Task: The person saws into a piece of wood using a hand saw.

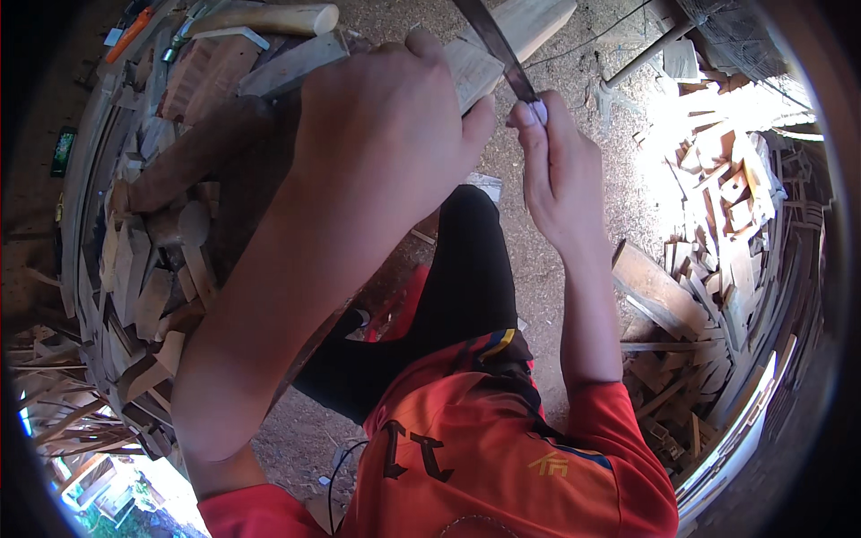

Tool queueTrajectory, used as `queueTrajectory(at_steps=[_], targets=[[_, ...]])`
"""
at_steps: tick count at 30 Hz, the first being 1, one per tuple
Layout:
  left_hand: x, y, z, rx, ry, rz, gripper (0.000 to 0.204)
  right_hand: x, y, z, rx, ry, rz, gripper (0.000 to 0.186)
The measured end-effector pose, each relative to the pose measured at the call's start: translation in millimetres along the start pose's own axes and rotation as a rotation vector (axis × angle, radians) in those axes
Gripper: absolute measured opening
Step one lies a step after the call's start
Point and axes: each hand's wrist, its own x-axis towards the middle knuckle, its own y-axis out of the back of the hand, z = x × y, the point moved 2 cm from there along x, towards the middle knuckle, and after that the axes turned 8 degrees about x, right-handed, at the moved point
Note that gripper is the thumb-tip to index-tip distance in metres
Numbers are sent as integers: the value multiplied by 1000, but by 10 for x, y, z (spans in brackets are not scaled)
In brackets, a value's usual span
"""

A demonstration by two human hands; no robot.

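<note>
My left hand (381, 125) is closed, its back toward me, over a pale wooden block (473, 73) whose end sticks out past my thumb and index finger. Most of its fingers are hidden behind the hand. In my right hand (565, 170) is a long, flat, dark metal blade (491, 38); my thumb and fingers pinch its near end, where something whitish shows. The blade runs up and left, crossing in front of the pale wood; whether it touches the wood I cannot tell.
Wood offcuts (134, 260) crowd the left, with a rounded wooden piece (269, 20) and an orange-handled tool (130, 34) at the upper left. A phone-like device (64, 151) lies far left. Scrap wood (731, 197) and a log (659, 287) fill the right, beside the dusty floor (619, 193).
</note>
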Motion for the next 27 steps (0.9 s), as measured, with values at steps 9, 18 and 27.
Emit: queueTrajectory(at_steps=[9,18,27], targets=[[-29,58,5,7,-10,-50,51,-319,-259,392,56,-44,45,18],[-17,42,4,-24,-43,-13,50,-401,-438,773,145,-2,79,15],[10,23,-1,-42,-39,-34,48,-635,-670,995,172,-59,124,17]])
